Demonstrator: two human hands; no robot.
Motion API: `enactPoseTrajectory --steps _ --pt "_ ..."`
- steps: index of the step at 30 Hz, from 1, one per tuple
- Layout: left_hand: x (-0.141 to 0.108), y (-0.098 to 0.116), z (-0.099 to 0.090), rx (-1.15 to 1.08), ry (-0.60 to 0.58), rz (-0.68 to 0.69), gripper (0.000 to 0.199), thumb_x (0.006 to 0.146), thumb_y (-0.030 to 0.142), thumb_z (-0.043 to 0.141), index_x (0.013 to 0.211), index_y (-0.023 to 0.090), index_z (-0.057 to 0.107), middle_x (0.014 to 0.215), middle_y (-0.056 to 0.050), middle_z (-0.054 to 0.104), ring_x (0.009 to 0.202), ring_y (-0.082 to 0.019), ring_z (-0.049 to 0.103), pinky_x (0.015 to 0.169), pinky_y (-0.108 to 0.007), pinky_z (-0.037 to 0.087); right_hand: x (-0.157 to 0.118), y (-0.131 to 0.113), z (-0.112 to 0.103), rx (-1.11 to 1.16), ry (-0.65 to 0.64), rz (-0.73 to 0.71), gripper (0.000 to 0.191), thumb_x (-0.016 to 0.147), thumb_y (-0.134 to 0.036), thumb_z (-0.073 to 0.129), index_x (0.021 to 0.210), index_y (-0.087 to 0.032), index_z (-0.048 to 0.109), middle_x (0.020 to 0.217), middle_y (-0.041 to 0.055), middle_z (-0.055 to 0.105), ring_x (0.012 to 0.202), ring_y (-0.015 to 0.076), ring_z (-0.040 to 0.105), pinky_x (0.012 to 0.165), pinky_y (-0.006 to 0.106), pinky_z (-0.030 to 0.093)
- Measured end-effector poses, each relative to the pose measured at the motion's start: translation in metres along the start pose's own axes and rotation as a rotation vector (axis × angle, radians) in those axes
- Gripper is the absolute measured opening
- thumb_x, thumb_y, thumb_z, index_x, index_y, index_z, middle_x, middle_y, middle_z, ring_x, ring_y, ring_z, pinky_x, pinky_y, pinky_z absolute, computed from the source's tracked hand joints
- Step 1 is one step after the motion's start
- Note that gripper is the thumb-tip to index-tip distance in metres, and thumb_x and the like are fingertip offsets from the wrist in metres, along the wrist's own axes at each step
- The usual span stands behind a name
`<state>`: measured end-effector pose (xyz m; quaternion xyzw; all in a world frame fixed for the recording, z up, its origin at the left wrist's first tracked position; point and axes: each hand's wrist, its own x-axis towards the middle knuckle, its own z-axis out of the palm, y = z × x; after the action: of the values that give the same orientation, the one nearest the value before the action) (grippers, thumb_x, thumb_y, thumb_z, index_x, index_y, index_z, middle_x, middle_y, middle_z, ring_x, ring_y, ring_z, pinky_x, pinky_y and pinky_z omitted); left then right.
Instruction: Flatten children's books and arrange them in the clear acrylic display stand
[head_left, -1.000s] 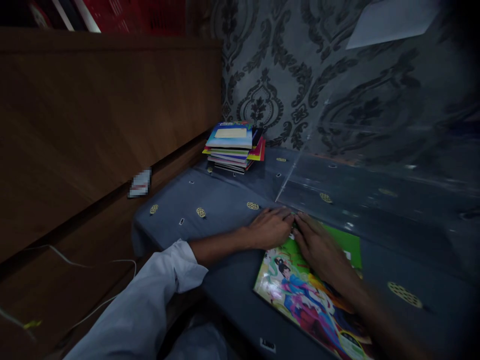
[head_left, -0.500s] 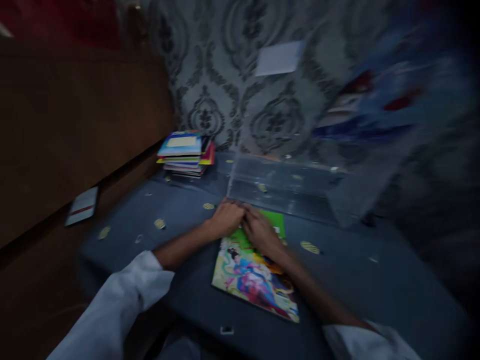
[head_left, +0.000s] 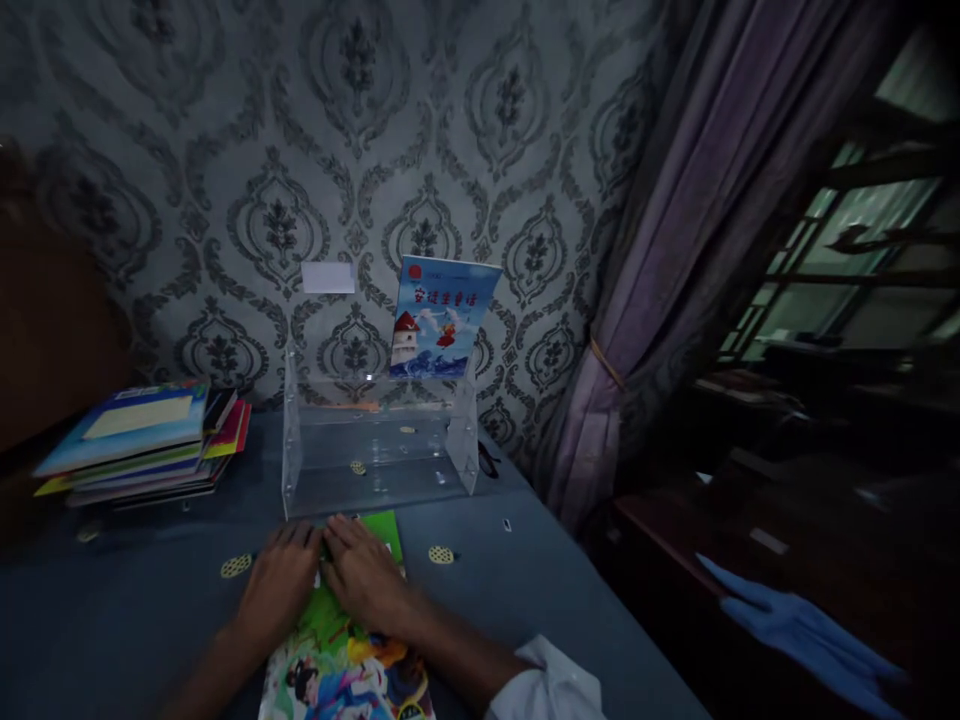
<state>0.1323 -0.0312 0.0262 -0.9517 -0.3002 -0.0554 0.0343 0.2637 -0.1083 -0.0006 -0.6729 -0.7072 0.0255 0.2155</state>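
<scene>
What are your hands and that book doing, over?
Left hand, right hand on far end of book. Book flat on dark cloth. Clear stand just beyond, blocking neither.

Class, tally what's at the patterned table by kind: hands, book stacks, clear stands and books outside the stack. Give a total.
Hands: 2 (left hand, right hand)
Book stack: 1
Clear stand: 1
Books outside the stack: 2 (colourful book, blue book)
Total: 6

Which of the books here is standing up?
The blue book at the right end of the clear rack. It stands upright, while the green-topped book under the right hand and the stacked books lie flat.
</scene>
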Motion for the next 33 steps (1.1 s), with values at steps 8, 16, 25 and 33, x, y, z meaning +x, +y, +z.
enactPoseTrajectory --steps 8,16,25,33 --pt "0.006 -0.008 0.019 -0.100 0.037 0.002 0.037 0.100 0.008 0.036 0.116 0.019 0.067 0.118 -0.010 0.069 0.115 -0.024 0.063 0.095 -0.037 0.051 -0.001 0.005 0.003 -0.001 0.020 -0.002 0.049 0.099 -0.029 0.050 0.143 -0.007 0.053 0.150 0.0170 0.053 0.143 0.0271 0.045 0.122 0.043 0.034" --pt "0.006 -0.016 0.021 -0.105 0.161 0.089 0.026 0.101 0.015 0.042 0.104 0.016 0.068 0.107 -0.010 0.069 0.102 -0.024 0.065 0.091 -0.037 0.053 0.005 0.003 0.003 -0.013 -0.043 0.031 0.051 0.101 -0.029 0.045 0.143 -0.001 0.050 0.150 0.0218 0.051 0.145 0.0284 0.042 0.122 0.045 0.034" --pt "0.004 -0.018 0.024 -0.073 0.235 0.099 0.023 0.099 0.015 0.047 0.110 0.016 0.067 0.114 -0.011 0.068 0.103 -0.025 0.064 0.089 -0.038 0.054 0.003 0.010 0.010 0.027 0.027 -0.014 0.051 0.102 -0.032 0.043 0.146 -0.007 0.049 0.152 0.0190 0.050 0.146 0.0257 0.041 0.122 0.045 0.033" --pt "0.006 -0.019 0.027 -0.056 0.282 0.131 0.022 0.100 0.019 0.048 0.110 0.016 0.067 0.113 -0.011 0.069 0.101 -0.025 0.065 0.087 -0.038 0.056 -0.004 0.015 0.001 0.012 0.005 0.028 0.050 0.100 -0.031 0.048 0.144 -0.007 0.051 0.153 0.0201 0.048 0.148 0.0257 0.037 0.122 0.044 0.032"
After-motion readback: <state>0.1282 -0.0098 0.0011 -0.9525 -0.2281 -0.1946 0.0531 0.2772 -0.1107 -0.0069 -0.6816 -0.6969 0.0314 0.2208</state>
